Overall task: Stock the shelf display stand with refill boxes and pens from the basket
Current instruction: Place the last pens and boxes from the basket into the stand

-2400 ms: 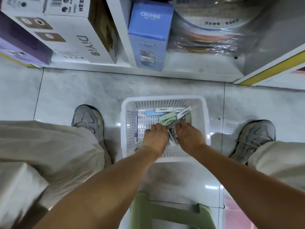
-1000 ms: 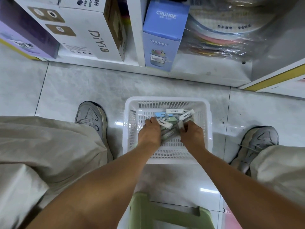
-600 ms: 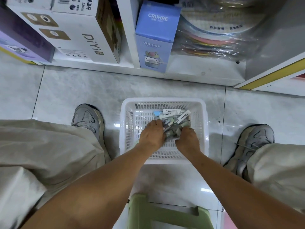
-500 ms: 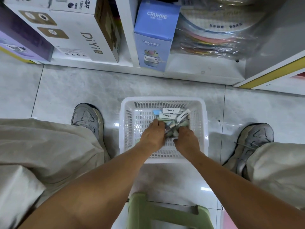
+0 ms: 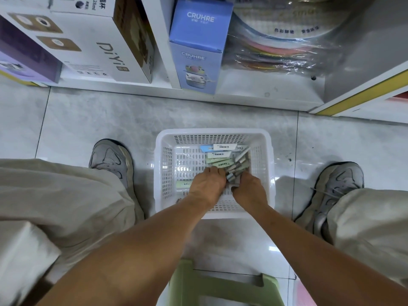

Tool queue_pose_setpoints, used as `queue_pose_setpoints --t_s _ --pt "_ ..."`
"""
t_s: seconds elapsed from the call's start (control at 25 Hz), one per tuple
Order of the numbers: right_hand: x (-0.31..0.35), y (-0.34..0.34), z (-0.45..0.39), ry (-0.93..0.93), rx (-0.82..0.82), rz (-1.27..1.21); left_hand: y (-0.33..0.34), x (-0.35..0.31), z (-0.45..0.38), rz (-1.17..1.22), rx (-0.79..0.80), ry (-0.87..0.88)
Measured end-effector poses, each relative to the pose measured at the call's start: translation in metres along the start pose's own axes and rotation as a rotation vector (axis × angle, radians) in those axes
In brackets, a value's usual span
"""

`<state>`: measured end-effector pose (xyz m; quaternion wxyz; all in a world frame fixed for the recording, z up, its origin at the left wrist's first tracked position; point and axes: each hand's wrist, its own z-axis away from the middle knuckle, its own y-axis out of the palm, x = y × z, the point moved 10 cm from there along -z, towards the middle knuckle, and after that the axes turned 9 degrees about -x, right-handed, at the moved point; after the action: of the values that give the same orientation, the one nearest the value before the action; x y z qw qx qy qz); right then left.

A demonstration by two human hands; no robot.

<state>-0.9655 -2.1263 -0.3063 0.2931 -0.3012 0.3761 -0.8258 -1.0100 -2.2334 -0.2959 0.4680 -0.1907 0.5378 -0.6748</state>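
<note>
Floor tiles carry my basket (image 5: 159, 173); both hands, left hand (image 5: 206, 184) and right hand (image 5: 248, 188), close around boxes (image 5: 220, 161) heaped just beyond, long sides running left-right.

A blue CRUHRE box (image 5: 199, 46) stands on the white bottom shelf (image 5: 254, 93). Left of it sits a white DiYi box (image 5: 99, 44), right of it plastic-wrapped coloured discs (image 5: 280, 47). Nearest the viewer stands a green stool (image 5: 220, 288).
</note>
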Motion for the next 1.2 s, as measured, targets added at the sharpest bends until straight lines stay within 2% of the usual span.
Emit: queue_pose_setpoints --t_s 0.2,0.32,0.44,0.56,0.68,0.8,1.2 --pt "0.000 0.003 -0.001 0.074 0.047 -0.140 0.005 0.003 -0.005 -0.003 0.010 -0.083" --pt "0.003 -0.002 -0.005 0.183 0.119 -0.198 -0.004 0.011 -0.016 0.082 0.035 -0.077" --pt "0.014 -0.019 -0.009 0.202 0.220 -0.209 -0.011 0.023 -0.022 0.176 0.108 -0.120" --pt "0.028 -0.045 -0.007 0.154 0.281 -0.181 -0.017 0.025 -0.027 0.367 0.204 -0.157" --pt "0.040 -0.069 0.002 0.101 0.341 -0.225 -0.037 0.027 -0.027 0.606 0.179 -0.243" --pt "0.052 -0.107 0.016 0.031 0.381 -0.316 -0.070 0.022 -0.016 0.942 0.198 -0.353" --pt "0.114 -0.281 0.093 -0.275 0.325 -0.650 -0.294 -0.046 0.033 1.241 0.125 0.042"
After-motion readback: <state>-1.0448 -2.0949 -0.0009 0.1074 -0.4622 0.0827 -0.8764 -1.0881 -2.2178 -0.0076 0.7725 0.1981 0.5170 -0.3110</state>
